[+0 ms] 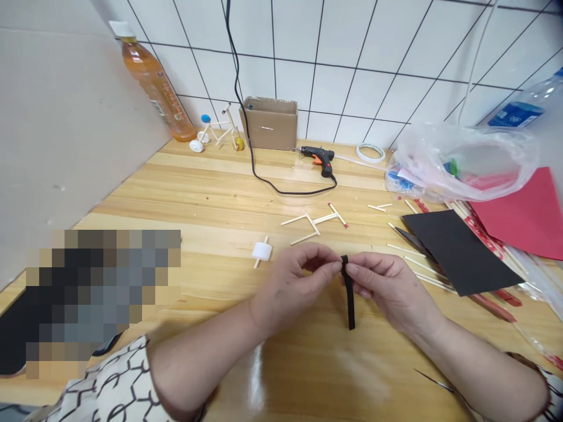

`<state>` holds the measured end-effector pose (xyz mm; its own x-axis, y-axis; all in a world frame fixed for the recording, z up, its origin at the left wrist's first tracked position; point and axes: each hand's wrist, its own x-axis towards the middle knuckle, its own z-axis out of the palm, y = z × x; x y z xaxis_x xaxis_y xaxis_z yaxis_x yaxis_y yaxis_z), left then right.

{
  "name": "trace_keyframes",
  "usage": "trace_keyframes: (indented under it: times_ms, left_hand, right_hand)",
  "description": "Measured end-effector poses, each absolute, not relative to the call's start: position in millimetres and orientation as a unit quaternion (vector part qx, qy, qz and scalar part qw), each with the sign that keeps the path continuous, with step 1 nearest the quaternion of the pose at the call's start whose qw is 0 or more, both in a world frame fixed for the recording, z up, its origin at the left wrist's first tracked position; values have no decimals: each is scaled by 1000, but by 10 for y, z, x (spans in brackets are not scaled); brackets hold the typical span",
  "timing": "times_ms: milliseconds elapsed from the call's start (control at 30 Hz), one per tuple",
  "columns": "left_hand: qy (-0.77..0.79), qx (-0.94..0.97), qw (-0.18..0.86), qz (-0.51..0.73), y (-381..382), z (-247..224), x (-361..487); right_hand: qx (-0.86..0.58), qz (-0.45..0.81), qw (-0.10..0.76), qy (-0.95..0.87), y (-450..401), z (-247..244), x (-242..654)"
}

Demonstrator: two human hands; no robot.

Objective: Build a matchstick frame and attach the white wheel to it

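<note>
A narrow black strip (350,299) hangs down between my hands, its upper end pinched by the fingertips of both. My left hand (303,275) grips it from the left side, thumb and forefinger closed together. From the right, my right hand (382,278) pinches the same end, its other fingers curled behind. Just beyond my hands lies a frame of thin wooden sticks (324,220) with red tips on one crosspiece. Left of my left hand is a white wheel-like piece (262,251) with a stick through it.
A black glue gun (323,157) with a cord lies near a cardboard box (269,126). A small stick tricycle (217,133) stands beside an orange drink bottle (153,85). Black paper (460,252), red paper (528,217) and loose sticks lie right. A plastic bag (461,164) sits behind.
</note>
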<state>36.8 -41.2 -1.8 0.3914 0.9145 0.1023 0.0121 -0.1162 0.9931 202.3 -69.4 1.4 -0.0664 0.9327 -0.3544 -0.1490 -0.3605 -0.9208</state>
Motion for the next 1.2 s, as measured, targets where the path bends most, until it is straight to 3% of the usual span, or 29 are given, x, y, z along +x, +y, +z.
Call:
trace_keyframes:
  times_ms: [233,833,1200]
  left_hand:
    - [373,532,665,369,-354,-51,377]
    - [404,498,682,350,-317,-12,365]
    - [406,489,687,353,-330,-27,385]
  right_hand:
    - [-555,610,372,-426,-718,10,2025]
    - [-528,631,373,-430,-711,-5,2015]
    - [-572,547,333,-513,-718,50,1985]
